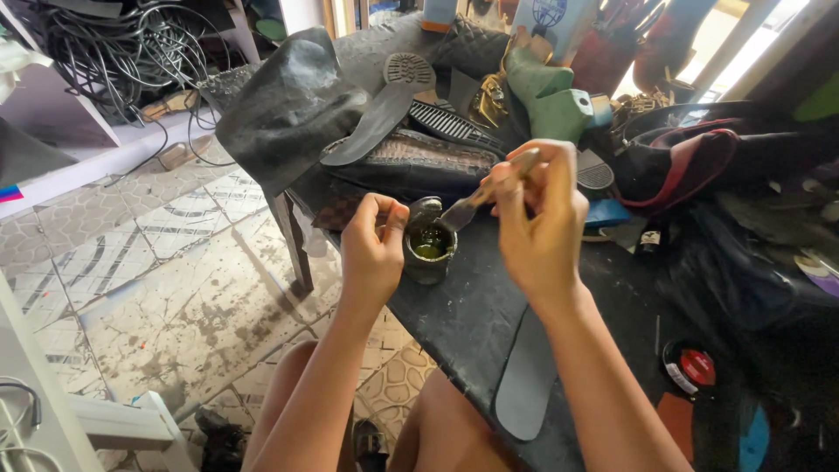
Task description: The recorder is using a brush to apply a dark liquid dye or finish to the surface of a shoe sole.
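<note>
Nearest, one grey insole [527, 385] lies flat on the dark counter [463, 323]. Just beyond, the left hand [371, 253] steadies one small glue pot [429, 252] at the counter's edge, fingers curled and pressed to its side. The right hand [537, 223] pinches one brush [485, 196], tip dipping in. Best to load lightly and wipe on the rim. Farther back, one green shoe last [551, 98].

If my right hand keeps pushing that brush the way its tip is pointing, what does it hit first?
The right hand aims the flat grey brush down and left into the small dark round tin that the left hand steadies. It would likely meet the yellowish-green liquid inside first, though depth is unclear.
</note>
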